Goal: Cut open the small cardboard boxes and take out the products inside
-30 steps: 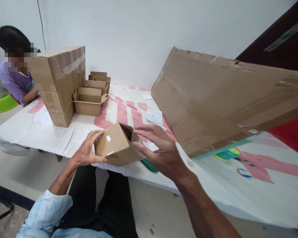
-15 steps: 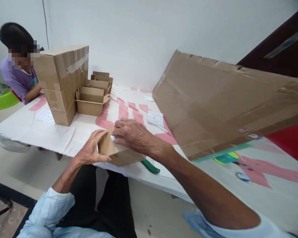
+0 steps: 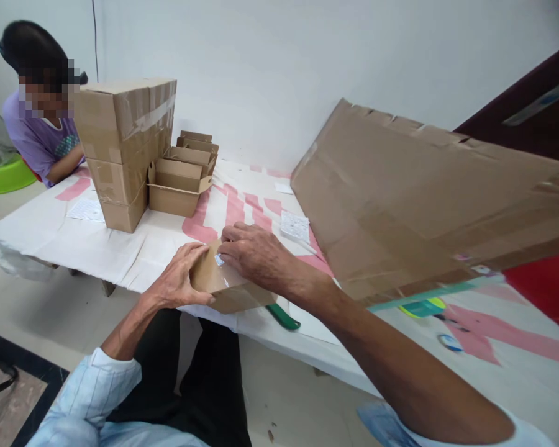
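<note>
Hands (image 3: pixel 179 276) on box (image 3: pixel 228 293), right one (image 3: pixel 256 253) now by label (image 3: pixel 219 259), earlier farther right.

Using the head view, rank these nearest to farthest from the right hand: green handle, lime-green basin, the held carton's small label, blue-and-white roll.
1. Small label: on the carton, at the right hand.
2. Green handle: just right of the carton.
3. Blue-and-white roll: well right, on the table.
4. Lime-green basin: far left, beyond the table.

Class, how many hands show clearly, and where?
2: the left hand grips the left end of the cardboard box; the right hand is on top, by the label. Those of the co-worker seem hidden.
</note>
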`<control>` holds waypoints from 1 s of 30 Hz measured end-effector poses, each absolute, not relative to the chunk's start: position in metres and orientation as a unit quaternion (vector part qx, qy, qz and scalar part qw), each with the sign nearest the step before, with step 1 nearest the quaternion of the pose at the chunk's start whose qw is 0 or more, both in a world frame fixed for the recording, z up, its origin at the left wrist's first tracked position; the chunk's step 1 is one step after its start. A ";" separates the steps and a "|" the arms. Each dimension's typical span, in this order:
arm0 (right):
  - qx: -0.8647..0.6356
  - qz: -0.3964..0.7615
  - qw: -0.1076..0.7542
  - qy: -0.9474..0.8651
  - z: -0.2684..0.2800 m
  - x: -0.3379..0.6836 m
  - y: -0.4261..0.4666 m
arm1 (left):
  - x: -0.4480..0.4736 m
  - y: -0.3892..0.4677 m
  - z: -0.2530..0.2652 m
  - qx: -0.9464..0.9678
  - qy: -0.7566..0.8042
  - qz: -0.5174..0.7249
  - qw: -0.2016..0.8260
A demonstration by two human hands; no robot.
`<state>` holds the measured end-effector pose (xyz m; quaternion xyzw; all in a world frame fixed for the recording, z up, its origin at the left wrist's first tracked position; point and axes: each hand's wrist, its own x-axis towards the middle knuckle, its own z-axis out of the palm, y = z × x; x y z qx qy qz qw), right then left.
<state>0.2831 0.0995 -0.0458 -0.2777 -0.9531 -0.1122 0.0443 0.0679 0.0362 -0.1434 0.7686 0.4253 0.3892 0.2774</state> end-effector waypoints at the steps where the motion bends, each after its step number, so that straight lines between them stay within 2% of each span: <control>1: -0.281 -0.114 0.043 -0.952 -0.046 0.283 0.099 | 0.068 0.036 -0.144 0.768 0.425 0.390 0.278; 30: -0.309 -0.118 0.019 -0.943 -0.049 0.269 0.098 | 0.068 0.037 -0.146 0.769 0.414 0.397 0.283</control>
